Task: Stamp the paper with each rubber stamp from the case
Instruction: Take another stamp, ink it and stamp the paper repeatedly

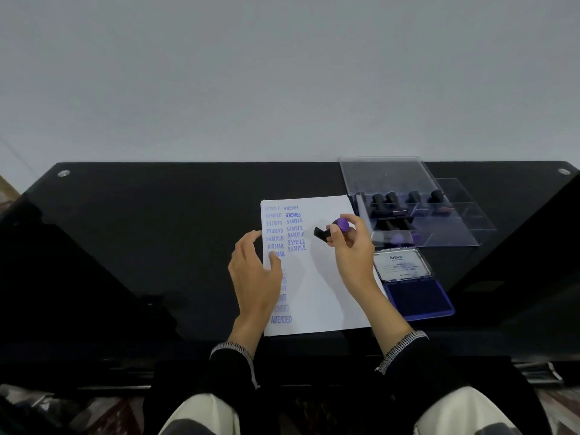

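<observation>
Purple-capped, the stamp (pixel 333 229) pinched in your right hand (pixel 351 246) hangs tilted above the paper (pixel 326 277), so it may print crookedly or overlap SAMPLE while your open left hand (pixel 255 271) rests loosely.

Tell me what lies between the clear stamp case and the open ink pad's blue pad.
In the head view, the ink pad's raised lid with its white label sits between the case and the blue pad.
</observation>
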A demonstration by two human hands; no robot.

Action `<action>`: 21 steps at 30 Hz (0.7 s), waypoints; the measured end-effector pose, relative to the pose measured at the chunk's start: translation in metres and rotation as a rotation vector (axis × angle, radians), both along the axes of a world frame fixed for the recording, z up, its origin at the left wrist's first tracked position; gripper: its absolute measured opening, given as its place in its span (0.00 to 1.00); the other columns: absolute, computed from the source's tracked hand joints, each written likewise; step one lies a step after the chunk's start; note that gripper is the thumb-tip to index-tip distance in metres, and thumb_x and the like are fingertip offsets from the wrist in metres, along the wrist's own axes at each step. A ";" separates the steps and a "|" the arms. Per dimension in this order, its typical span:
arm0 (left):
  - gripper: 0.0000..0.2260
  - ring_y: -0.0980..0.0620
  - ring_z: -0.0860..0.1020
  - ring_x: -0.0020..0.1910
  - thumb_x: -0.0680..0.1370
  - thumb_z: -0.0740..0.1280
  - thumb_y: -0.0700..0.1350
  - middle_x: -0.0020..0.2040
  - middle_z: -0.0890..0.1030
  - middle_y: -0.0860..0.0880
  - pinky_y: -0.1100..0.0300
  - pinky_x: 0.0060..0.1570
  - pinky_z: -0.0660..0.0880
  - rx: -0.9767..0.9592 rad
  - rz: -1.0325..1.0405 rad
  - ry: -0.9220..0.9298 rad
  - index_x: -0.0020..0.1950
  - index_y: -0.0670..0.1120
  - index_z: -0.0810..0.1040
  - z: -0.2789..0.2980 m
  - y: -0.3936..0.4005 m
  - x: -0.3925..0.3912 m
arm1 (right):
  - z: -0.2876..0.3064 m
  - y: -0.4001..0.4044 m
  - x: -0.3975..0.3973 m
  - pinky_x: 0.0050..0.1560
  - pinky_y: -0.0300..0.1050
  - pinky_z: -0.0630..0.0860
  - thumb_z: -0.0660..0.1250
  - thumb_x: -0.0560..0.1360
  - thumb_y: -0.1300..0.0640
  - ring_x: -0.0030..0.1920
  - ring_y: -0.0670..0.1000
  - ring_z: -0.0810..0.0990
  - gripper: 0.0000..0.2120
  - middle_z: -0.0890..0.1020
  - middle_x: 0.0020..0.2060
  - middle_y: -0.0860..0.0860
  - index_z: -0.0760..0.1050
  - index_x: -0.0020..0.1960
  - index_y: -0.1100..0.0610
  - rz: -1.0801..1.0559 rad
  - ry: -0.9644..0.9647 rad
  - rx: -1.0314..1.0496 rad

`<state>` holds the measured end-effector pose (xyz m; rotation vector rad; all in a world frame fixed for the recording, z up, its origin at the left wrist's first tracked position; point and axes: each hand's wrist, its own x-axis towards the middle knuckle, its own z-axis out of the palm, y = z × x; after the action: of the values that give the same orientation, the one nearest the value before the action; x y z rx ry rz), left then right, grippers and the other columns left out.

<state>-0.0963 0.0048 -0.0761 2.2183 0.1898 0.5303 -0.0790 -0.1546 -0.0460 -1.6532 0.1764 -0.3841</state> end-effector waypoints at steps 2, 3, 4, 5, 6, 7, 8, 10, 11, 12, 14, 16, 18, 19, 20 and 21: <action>0.12 0.57 0.73 0.58 0.76 0.67 0.42 0.59 0.75 0.56 0.60 0.62 0.64 0.083 -0.066 -0.049 0.58 0.52 0.74 0.001 -0.003 -0.004 | 0.011 -0.010 -0.007 0.53 0.47 0.77 0.65 0.78 0.57 0.48 0.55 0.81 0.08 0.80 0.46 0.50 0.71 0.50 0.44 -0.019 -0.052 0.014; 0.10 0.57 0.73 0.56 0.76 0.66 0.41 0.58 0.75 0.57 0.61 0.59 0.64 0.122 -0.101 -0.045 0.55 0.52 0.75 0.001 -0.007 -0.005 | 0.017 -0.016 -0.009 0.52 0.46 0.78 0.65 0.78 0.58 0.48 0.55 0.80 0.09 0.80 0.45 0.50 0.70 0.49 0.44 -0.042 -0.080 0.012; 0.09 0.57 0.72 0.56 0.76 0.66 0.40 0.57 0.75 0.57 0.62 0.58 0.63 0.147 -0.131 -0.030 0.54 0.52 0.76 0.002 -0.013 -0.006 | 0.021 -0.024 -0.012 0.51 0.45 0.78 0.65 0.78 0.58 0.48 0.55 0.80 0.09 0.80 0.45 0.50 0.70 0.49 0.43 -0.074 -0.105 0.010; 0.09 0.57 0.71 0.57 0.77 0.66 0.40 0.58 0.74 0.57 0.63 0.57 0.63 0.157 -0.157 -0.015 0.53 0.52 0.76 0.003 -0.021 -0.006 | 0.025 -0.033 -0.014 0.50 0.44 0.78 0.65 0.78 0.58 0.48 0.54 0.80 0.09 0.80 0.45 0.50 0.70 0.49 0.44 -0.114 -0.121 0.012; 0.09 0.57 0.70 0.58 0.77 0.66 0.40 0.59 0.74 0.56 0.62 0.58 0.65 0.151 -0.182 -0.006 0.54 0.52 0.76 0.005 -0.030 -0.007 | 0.027 -0.042 -0.016 0.49 0.41 0.78 0.65 0.78 0.57 0.47 0.52 0.80 0.08 0.80 0.45 0.49 0.71 0.50 0.45 -0.157 -0.129 0.014; 0.08 0.56 0.70 0.60 0.77 0.66 0.41 0.60 0.74 0.56 0.61 0.59 0.67 0.130 -0.208 -0.001 0.55 0.51 0.76 0.006 -0.040 -0.006 | 0.028 -0.052 -0.018 0.49 0.39 0.77 0.65 0.78 0.57 0.47 0.50 0.80 0.06 0.80 0.44 0.47 0.72 0.51 0.46 -0.198 -0.133 0.013; 0.08 0.55 0.70 0.62 0.78 0.66 0.41 0.61 0.74 0.55 0.60 0.62 0.68 0.098 -0.234 0.006 0.55 0.51 0.76 0.007 -0.050 -0.005 | 0.028 -0.063 -0.019 0.49 0.38 0.76 0.65 0.77 0.57 0.48 0.48 0.80 0.06 0.80 0.44 0.46 0.73 0.53 0.48 -0.235 -0.134 0.008; 0.08 0.54 0.69 0.64 0.78 0.65 0.42 0.62 0.75 0.53 0.58 0.65 0.68 0.072 -0.290 0.031 0.57 0.50 0.76 0.007 -0.064 -0.002 | 0.028 -0.084 -0.021 0.50 0.37 0.75 0.66 0.77 0.57 0.49 0.45 0.79 0.07 0.80 0.45 0.45 0.74 0.54 0.50 -0.284 -0.123 0.006; 0.09 0.54 0.69 0.65 0.79 0.65 0.43 0.64 0.75 0.53 0.58 0.66 0.67 0.098 -0.316 0.045 0.58 0.49 0.76 0.005 -0.069 0.000 | 0.027 -0.094 -0.021 0.50 0.36 0.75 0.67 0.77 0.57 0.49 0.45 0.80 0.08 0.80 0.45 0.45 0.74 0.55 0.50 -0.296 -0.110 0.009; 0.10 0.52 0.68 0.67 0.79 0.65 0.43 0.65 0.74 0.52 0.56 0.68 0.66 0.140 -0.336 0.063 0.60 0.49 0.76 0.002 -0.072 0.003 | 0.026 -0.103 -0.022 0.49 0.36 0.75 0.67 0.76 0.58 0.48 0.44 0.80 0.08 0.81 0.46 0.46 0.75 0.55 0.50 -0.304 -0.094 0.011; 0.14 0.50 0.64 0.72 0.80 0.63 0.46 0.69 0.72 0.51 0.54 0.73 0.61 0.205 -0.353 0.114 0.66 0.48 0.74 -0.004 -0.074 0.005 | 0.023 -0.118 -0.021 0.48 0.37 0.76 0.68 0.76 0.60 0.47 0.44 0.80 0.10 0.81 0.46 0.47 0.75 0.56 0.52 -0.306 -0.060 0.000; 0.17 0.51 0.60 0.75 0.81 0.61 0.48 0.73 0.69 0.51 0.56 0.75 0.54 0.230 -0.355 0.150 0.70 0.48 0.71 -0.010 -0.075 0.004 | 0.023 -0.126 -0.017 0.49 0.38 0.76 0.68 0.75 0.62 0.45 0.42 0.80 0.10 0.81 0.45 0.48 0.76 0.55 0.53 -0.281 -0.028 -0.045; 0.18 0.52 0.58 0.76 0.82 0.60 0.49 0.73 0.68 0.51 0.57 0.74 0.53 0.224 -0.347 0.165 0.72 0.47 0.69 -0.013 -0.076 0.003 | 0.024 -0.130 -0.012 0.48 0.34 0.76 0.68 0.74 0.64 0.44 0.40 0.79 0.11 0.80 0.44 0.49 0.75 0.54 0.53 -0.230 0.002 -0.156; 0.19 0.52 0.58 0.76 0.82 0.60 0.49 0.73 0.67 0.51 0.57 0.74 0.53 0.212 -0.338 0.173 0.72 0.47 0.68 -0.014 -0.076 0.003 | 0.026 -0.131 -0.009 0.45 0.31 0.76 0.68 0.74 0.65 0.43 0.40 0.79 0.11 0.80 0.44 0.51 0.75 0.53 0.53 -0.202 0.017 -0.221; 0.19 0.52 0.58 0.76 0.82 0.60 0.50 0.73 0.67 0.51 0.56 0.74 0.54 0.200 -0.329 0.183 0.72 0.47 0.68 -0.014 -0.076 0.003 | 0.027 -0.131 -0.005 0.43 0.28 0.75 0.68 0.74 0.65 0.42 0.42 0.79 0.11 0.80 0.45 0.52 0.74 0.52 0.53 -0.170 0.032 -0.278; 0.19 0.52 0.59 0.75 0.81 0.60 0.50 0.73 0.67 0.51 0.56 0.74 0.55 0.191 -0.321 0.189 0.72 0.47 0.68 -0.014 -0.076 0.003 | 0.029 -0.131 -0.001 0.41 0.27 0.75 0.69 0.74 0.65 0.42 0.45 0.79 0.11 0.80 0.45 0.53 0.74 0.52 0.52 -0.129 0.046 -0.326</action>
<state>-0.0931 -0.0712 -0.0904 2.4223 -0.1244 0.1675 -0.0801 -0.2854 -0.0168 -1.9785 0.2671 -0.4928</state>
